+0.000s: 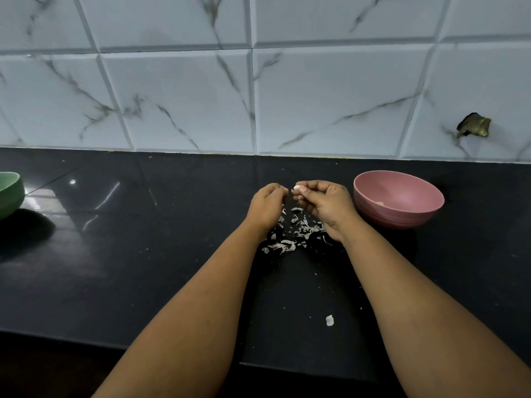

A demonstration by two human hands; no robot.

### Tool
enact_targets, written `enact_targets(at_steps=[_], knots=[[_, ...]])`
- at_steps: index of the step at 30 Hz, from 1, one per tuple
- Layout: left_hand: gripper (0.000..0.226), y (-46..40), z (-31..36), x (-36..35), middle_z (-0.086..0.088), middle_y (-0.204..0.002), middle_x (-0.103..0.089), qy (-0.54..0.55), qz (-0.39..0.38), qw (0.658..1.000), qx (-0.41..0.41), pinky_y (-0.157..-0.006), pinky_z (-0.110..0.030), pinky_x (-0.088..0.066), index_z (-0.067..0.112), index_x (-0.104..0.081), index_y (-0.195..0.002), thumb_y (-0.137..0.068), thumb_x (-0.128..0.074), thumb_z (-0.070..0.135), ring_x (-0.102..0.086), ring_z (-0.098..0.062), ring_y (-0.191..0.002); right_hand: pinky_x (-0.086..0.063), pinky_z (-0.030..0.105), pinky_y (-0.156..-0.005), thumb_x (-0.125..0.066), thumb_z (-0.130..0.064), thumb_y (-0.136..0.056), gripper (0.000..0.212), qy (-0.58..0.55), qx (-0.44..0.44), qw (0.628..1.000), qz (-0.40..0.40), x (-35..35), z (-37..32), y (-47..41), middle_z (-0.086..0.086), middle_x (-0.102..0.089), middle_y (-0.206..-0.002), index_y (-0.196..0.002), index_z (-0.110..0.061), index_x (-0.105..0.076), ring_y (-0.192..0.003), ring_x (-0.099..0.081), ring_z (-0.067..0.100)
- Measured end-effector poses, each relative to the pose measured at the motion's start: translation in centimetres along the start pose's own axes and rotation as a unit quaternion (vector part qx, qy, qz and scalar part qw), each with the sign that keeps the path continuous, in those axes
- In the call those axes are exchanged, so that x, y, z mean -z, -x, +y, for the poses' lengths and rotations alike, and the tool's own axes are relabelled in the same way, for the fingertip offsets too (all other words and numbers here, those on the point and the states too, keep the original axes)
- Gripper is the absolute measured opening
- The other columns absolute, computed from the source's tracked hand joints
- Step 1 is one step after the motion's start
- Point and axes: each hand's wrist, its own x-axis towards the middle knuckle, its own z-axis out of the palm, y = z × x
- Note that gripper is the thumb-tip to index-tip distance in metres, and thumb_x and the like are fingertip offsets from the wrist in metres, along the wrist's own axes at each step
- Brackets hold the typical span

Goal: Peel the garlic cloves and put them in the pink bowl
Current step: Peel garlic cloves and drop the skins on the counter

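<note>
Green bowl (10, 193): at the far left edge of the black counter (143, 254), partly cut off by the frame; what it holds cannot be seen.
Counter: dark and glossy, catching bright reflections near the green bowl; it runs back to a wall of white marble-look tiles (178, 99).
Left hand (267, 206): raised over the counter near the middle, fingers curled inward, fingertips just beside the clove. Whether they pinch a bit of skin or only close on themselves cannot be told.
Clove (297, 188): a small pale garlic clove, its tip showing between the two hands, held above the counter and not in either bowl.
Right hand (326, 206): curled around the clove, thumb and forefinger pinching it at the top, so the grip is closed on the clove.
Peels (296, 234): a scatter of thin whitish skin flakes on the counter directly beneath and between the hands, thickest toward the wrists.
Scrap (330, 320): one larger white bit lying alone on the counter, nearer the front edge, between the forearms.
Pink bowl (398, 198): standing upright on the counter just right of the right hand, near but apart from it; a small pale piece lies at the bottom inside.
Wall mark (473, 125): a dark, ragged patch on the tile at the far right.
</note>
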Motion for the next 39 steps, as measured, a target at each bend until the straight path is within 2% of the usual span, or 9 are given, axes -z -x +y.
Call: enact_targets(at_steps=[6,10,12,18,22,27,31,35,39], knots=[[0.050,-0.3,-0.6,0.5,0.000,-0.049,-0.036,-0.154,0.031,0.985,-0.066,-0.051,-0.026,-0.031,0.010,-0.045,-0.054,-0.091,-0.065,0.036,-0.034,-0.014,-0.049,-0.055,0.016,-0.066,-0.062,-0.003,-0.091,0.007,0.032,0.005,0.999,0.004,0.1,0.1,-0.2,0.009,-0.070,-0.081,-0.093,-0.003,-0.069,-0.067,-0.065,0.008],[0.012,-0.2,-0.6,0.6,0.009,-0.073,-0.067,-0.106,0.035,0.989,-0.102,-0.067,-0.024,-0.051,0.020,-0.071,-0.083,-0.085,-0.075,0.031,-0.061,-0.008,-0.069,-0.051,0.016,-0.062,-0.066,-0.006,-0.089,0.003,0.099,0.035,0.994,0.022,0.3,0.2,-0.3,0.005,-0.069,-0.073,-0.087,-0.006,-0.069,-0.062,-0.063,0.003],[0.008,-0.1,-0.5,0.4,0.006,-0.086,-0.071,-0.060,0.015,0.992,-0.110,-0.076,-0.025,-0.054,0.024,-0.073,-0.095,-0.087,-0.073,0.026,-0.065,-0.008,-0.080,-0.051,0.020,-0.066,-0.068,-0.008,-0.088,0.004,0.117,0.038,0.992,0.016,0.3,0.3,-0.2,0.005,-0.069,-0.074,-0.085,-0.010,-0.069,-0.065,-0.063,0.006],[0.005,-0.1,-0.6,0.2,0.006,-0.079,-0.071,-0.021,-0.009,0.996,-0.089,-0.068,-0.018,-0.048,0.015,-0.073,-0.088,-0.090,-0.070,0.018,-0.061,0.002,-0.068,-0.054,0.023,-0.074,-0.072,-0.016,-0.086,0.007,0.189,0.058,0.980,0.017,0.4,0.5,-0.3,0.001,-0.071,-0.079,-0.080,-0.017,-0.068,-0.075,-0.065,0.009],[0.003,-0.3,-0.7,0.2,0.007,-0.079,-0.071,-0.060,0.004,0.993,-0.103,-0.070,-0.019,-0.051,0.018,-0.073,-0.087,-0.089,-0.072,0.019,-0.062,-0.001,-0.071,-0.051,0.018,-0.065,-0.075,-0.019,-0.083,0.010,0.251,0.085,0.963,0.045,0.3,0.5,-0.3,-0.002,-0.069,-0.074,-0.077,-0.018,-0.068,-0.066,-0.063,0.003],[0.005,-0.4,-0.8,0.2,0.016,-0.073,-0.067,-0.151,0.038,0.977,-0.145,-0.063,-0.005,-0.040,0.023,-0.072,-0.084,-0.089,-0.072,0.022,-0.059,0.008,-0.066,-0.053,0.025,-0.070,-0.072,-0.020,-0.086,0.008,0.288,0.092,0.952,0.053,0.3,0.8,-0.6,-0.001,-0.070,-0.076,-0.079,-0.017,-0.069,-0.073,-0.066,0.011],[0.009,-0.2,-0.6,0.0,0.007,-0.080,-0.070,-0.086,0.022,0.990,-0.106,-0.066,-0.018,-0.048,0.017,-0.069,-0.088,-0.094,-0.065,0.023,-0.059,-0.001,-0.068,-0.047,0.021,-0.070,-0.061,-0.024,-0.094,0.015,0.297,0.081,0.950,0.043,-0.3,0.8,-0.5,-0.010,-0.064,-0.073,-0.087,-0.013,-0.069,-0.069,-0.058,0.003],[0.027,-0.3,-0.5,-0.3,0.005,-0.076,-0.060,-0.045,0.026,0.997,-0.052,-0.073,-0.035,-0.047,0.018,-0.060,-0.080,-0.102,-0.047,0.026,-0.053,-0.011,-0.070,-0.048,0.027,-0.077,-0.047,-0.025,-0.101,0.028,0.362,0.102,0.924,0.067,-0.1,0.3,-0.7,-0.003,-0.069,-0.084,-0.089,-0.013,-0.070,-0.079,-0.064,0.013],[0.033,-0.4,-0.6,-0.1,-0.004,-0.075,-0.060,-0.108,0.040,0.991,-0.068,-0.070,-0.038,-0.046,0.017,-0.058,-0.077,-0.103,-0.044,0.031,-0.051,-0.015,-0.069,-0.054,0.023,-0.074,-0.067,-0.020,-0.090,0.011,0.397,0.138,0.904,0.074,0.6,0.3,-0.5,-0.003,-0.073,-0.087,-0.097,-0.018,-0.075,-0.076,-0.065,0.009]])
